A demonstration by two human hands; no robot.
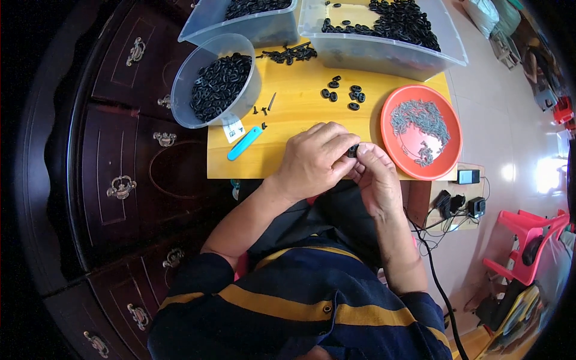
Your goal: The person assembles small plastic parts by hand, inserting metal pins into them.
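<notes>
Close together over the front edge of the yellow table, my left hand (321,157) and my right hand (378,174) pinch one small black oval plastic piece (353,151) between their fingertips. Its lower part is hidden by the fingers. Several similar black oval pieces (354,106) lie loose on the table just beyond my hands. To the right of my right hand sits an orange-red plate (389,129) holding many small grey metal pins or screws (420,120). Left of my left hand lies a blue-handled tool (245,144), with a few tiny black parts (264,111) beside it.
A round clear tub (180,99) of black pieces stands at the table's left edge. Two larger clear bins (384,53) with more pieces fill the back, with a pile of black parts (291,54) before them. Dark wooden drawers (120,186) flank the left; a pink chair (522,240) stands right.
</notes>
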